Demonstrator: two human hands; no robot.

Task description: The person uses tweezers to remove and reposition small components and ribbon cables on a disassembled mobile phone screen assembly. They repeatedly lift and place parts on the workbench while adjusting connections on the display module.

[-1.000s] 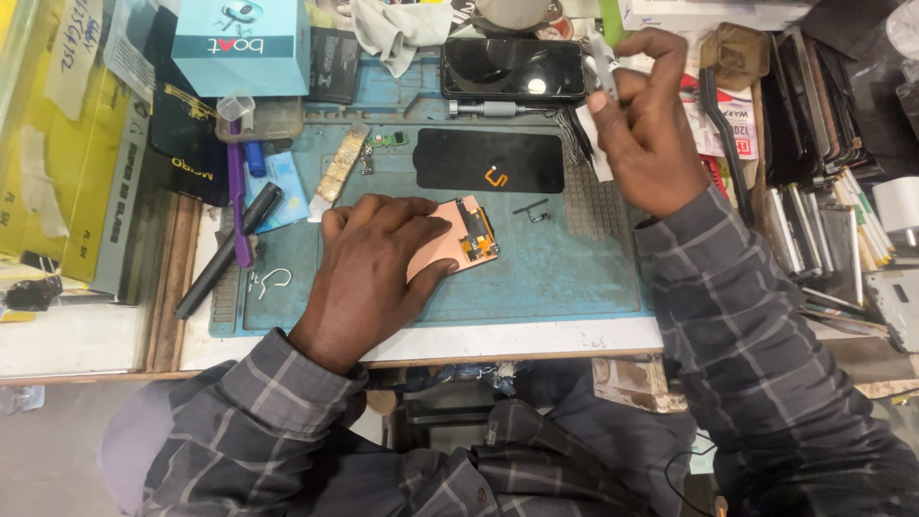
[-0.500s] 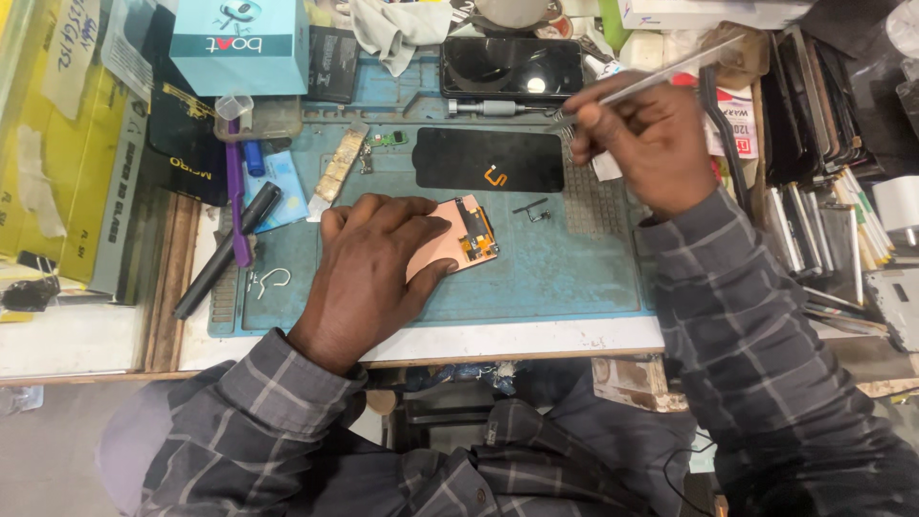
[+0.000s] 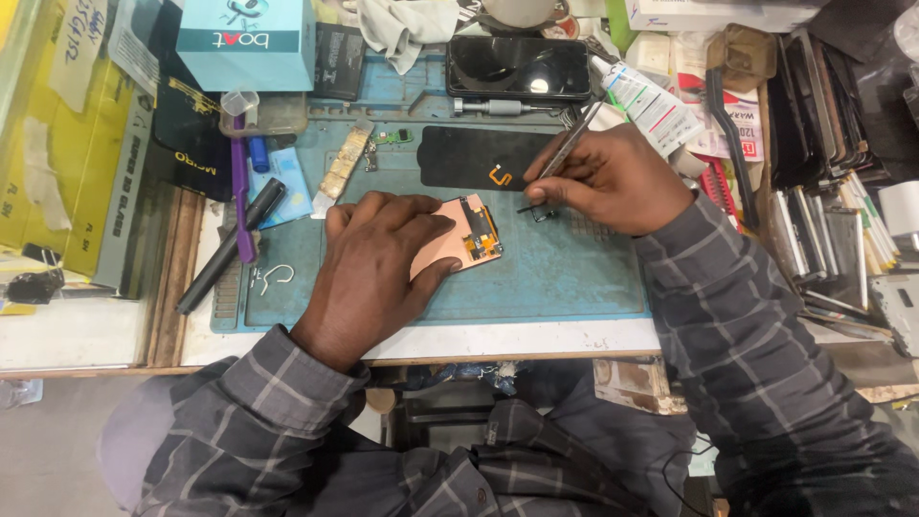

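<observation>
The left hand point(image 3: 378, 263) is lying flat, palm down and fingers spread a little, pressing on a copper-coloured phone screen panel point(image 3: 467, 235) that is resting on the blue mat point(image 3: 574, 278) near the middle of the surface point(image 3: 498, 337). Most of the panel is hidden under the hand; only its right end, with small orange connectors, is showing beyond the fingertips. The right hand point(image 3: 613, 182) is pinched closed around a pair of metal tweezers point(image 3: 567, 151), holding them like a pen. The tweezers are slanting down to the left, and their tips are meeting a small dark part point(image 3: 538, 211) lying on the mat just beside the panel's right end. Whether the tips are gripping the part or only touching it cannot be told.

Just behind the panel, a black glass sheet point(image 3: 469, 156) with a small orange tab is lying flat on the mat. Further back, a dark phone point(image 3: 518, 68) is lying face up, with a thin metal screwdriver point(image 3: 498, 107) in front of it. A white tube point(image 3: 646, 101) is lying near the right hand's wrist side. To the left, a black pen point(image 3: 225, 251) and a purple tool point(image 3: 239, 196) are crossing each other at the mat's edge, and a light blue box point(image 3: 247, 43) is standing at the back left.
</observation>
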